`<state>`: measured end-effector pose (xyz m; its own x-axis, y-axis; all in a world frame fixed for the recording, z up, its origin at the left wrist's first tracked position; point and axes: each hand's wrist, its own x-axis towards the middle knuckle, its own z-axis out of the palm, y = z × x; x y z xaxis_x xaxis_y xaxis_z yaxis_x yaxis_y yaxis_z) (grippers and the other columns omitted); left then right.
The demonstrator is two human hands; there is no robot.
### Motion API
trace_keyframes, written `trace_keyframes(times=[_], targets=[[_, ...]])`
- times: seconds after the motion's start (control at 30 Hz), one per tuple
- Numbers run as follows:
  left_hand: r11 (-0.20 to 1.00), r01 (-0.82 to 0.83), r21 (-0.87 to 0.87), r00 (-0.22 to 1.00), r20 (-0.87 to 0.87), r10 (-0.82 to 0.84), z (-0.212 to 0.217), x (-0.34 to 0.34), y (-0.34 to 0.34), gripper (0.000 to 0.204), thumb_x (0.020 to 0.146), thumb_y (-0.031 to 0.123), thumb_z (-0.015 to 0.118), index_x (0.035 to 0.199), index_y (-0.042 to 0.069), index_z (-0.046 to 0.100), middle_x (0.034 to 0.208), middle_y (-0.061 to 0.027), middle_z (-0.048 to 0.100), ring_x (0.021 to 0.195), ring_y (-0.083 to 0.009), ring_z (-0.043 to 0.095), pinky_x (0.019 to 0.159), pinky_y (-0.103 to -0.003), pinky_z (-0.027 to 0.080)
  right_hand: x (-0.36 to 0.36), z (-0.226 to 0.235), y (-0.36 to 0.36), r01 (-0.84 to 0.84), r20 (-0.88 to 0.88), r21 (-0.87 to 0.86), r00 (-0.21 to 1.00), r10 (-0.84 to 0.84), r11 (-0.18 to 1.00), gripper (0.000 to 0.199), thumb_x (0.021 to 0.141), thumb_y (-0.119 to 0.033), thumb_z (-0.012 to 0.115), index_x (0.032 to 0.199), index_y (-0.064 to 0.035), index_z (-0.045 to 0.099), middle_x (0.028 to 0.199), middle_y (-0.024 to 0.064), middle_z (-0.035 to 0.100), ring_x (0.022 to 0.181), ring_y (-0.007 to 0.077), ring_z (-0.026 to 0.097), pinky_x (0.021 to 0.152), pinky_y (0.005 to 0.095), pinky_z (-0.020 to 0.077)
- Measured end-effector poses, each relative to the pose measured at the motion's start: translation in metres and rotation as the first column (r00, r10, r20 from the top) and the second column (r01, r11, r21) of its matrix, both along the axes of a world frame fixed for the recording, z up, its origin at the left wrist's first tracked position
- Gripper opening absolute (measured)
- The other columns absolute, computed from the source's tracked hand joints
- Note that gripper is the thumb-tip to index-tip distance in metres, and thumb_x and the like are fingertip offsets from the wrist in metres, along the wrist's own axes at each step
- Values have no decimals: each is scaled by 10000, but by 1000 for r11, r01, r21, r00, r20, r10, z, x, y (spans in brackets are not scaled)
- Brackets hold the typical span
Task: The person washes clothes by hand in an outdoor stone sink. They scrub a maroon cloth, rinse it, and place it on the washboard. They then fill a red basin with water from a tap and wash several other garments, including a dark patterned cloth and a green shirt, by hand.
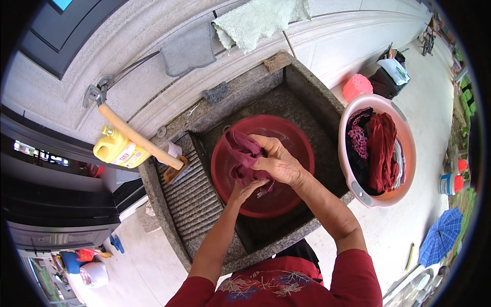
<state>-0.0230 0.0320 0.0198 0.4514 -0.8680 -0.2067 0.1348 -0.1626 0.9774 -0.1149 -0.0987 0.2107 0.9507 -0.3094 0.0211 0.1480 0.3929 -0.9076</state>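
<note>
A wet-looking maroon cloth (244,148) is bunched between my two hands, above a red plastic basin (223,180). My right hand (279,161) grips it from the right with bent fingers. Lower down, my left hand (249,190) closes on the cloth's bottom part, its fingers partly hidden by the folds. What kind of garment or cloth it is, I cannot tell. The basin sits in a grey stone sink (327,97), beside the ribbed washboard slope (186,210) on the left.
A pink tub (353,169) of dark and red clothes stands right of the sink. A scrubbing brush (176,171), a yellow detergent jug (120,148) and a tap with a tan hose (138,135) are at the left. Cloths (189,48) hang along the wall.
</note>
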Motion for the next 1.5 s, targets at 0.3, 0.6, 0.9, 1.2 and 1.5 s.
trace_keyframes(times=[0.3,0.6,0.9,1.2,1.5], targets=[[939,-325,-116,945,-13,326,53,15,-1,493,679,-38,699,1134,-13,509,1006,-72,609,884,-154,593,817,-269,477,-20,-50,-46,233,-335,-766,649,-683,598,487,718,-160,639,1145,13,482,1089,115,549,957,234,535,851,360,430],[987,-121,109,979,178,100,18,0,6,464,635,-8,644,1060,-11,455,969,-77,518,921,-156,489,813,-289,434,-3,-161,37,-353,-464,-849,854,-236,392,892,650,-24,714,1394,-242,272,1345,81,375,1179,352,421,910,449,469],[849,-190,493,530,-676,511,25,17,63,1074,730,562,667,1411,-25,79,1382,-257,296,1241,-359,386,923,-540,406,-6,-152,29,-265,-361,-877,914,-185,400,729,612,4,688,1271,-221,472,1037,82,536,1012,307,497,829,388,495],[935,-338,-104,130,-989,-63,46,-14,30,497,923,472,439,1136,42,565,1026,-110,640,908,-232,630,829,-379,518,-36,-47,65,145,158,-983,981,114,117,569,565,-84,720,1112,-190,602,961,128,483,937,305,518,771,379,516],[858,-511,44,89,-991,104,83,-16,2,241,816,180,598,980,4,585,979,-143,643,892,-265,635,786,-416,537,-49,-40,31,193,-24,-860,910,-414,473,427,655,-74,704,1055,-21,564,945,155,583,834,302,606,723,365,510]])
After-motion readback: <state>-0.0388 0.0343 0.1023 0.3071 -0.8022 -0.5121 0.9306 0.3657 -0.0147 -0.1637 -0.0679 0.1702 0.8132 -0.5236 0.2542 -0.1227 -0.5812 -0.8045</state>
